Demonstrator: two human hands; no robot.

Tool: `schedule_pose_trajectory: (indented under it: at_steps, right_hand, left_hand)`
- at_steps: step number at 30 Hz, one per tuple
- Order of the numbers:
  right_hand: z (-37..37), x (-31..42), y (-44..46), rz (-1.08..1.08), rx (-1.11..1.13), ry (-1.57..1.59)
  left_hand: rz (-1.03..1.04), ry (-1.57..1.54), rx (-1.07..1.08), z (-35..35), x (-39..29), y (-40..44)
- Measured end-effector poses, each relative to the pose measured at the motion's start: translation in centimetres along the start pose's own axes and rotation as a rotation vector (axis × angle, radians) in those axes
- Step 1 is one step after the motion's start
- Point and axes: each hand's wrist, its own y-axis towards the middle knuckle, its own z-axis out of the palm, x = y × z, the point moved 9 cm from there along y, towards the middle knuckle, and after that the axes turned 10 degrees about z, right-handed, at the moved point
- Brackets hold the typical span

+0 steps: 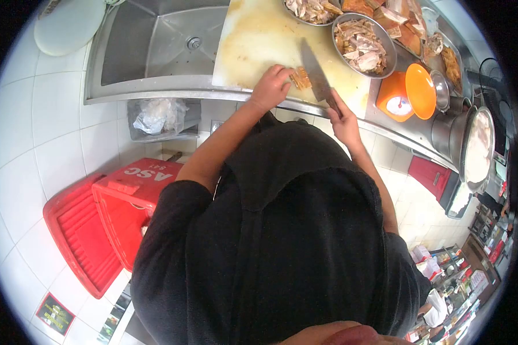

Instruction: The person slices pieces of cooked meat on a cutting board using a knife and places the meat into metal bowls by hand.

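A kitchen knife is held by its handle in my right hand, fingers wrapped round it. Its broad blade points away from me over the cutting board. Just left of the blade lies a small pile of sliced cooked meat, browned at the edges. My left hand is curled at the left side of this pile, its fingertips against the meat. Part of those fingers is hard to make out. A metal bowl of cut meat stands beyond the knife to the right.
A steel sink adjoins the board on the left. On the right are an orange scale, its orange pan and large meat chunks. Another meat bowl sits at the back. A red bin stands at lower left.
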Motion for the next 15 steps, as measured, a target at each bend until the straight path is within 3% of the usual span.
schedule_pose_trajectory:
  at_steps: [2, 4, 6, 10, 15]
  right_hand:
    - [-0.4, -2.1, -0.8, 0.328, 0.101, 0.164]
    - [0.5, -2.9, -2.0, 0.509, 0.21, 0.292]
    - [1.8, -2.8, -2.1, 0.433, 0.285, 0.375]
    - [3.3, -1.9, -0.5, 0.496, 0.3, 0.528]
    - [-0.7, 6.5, 2.2, 0.385, 0.253, 0.516]
  left_hand:
    - [0.032, -0.006, -0.006, 0.3, -0.3, 0.4]
    - [0.064, -0.014, 0.002, 0.6, -0.6, 0.7]
    - [0.099, -0.022, 0.011, 1.1, -0.9, 1.1]
    - [0.093, -0.024, -0.025, 0.4, -0.7, 2.5]
    - [0.132, 0.02, -0.074, -1.9, -1.3, 8.3]
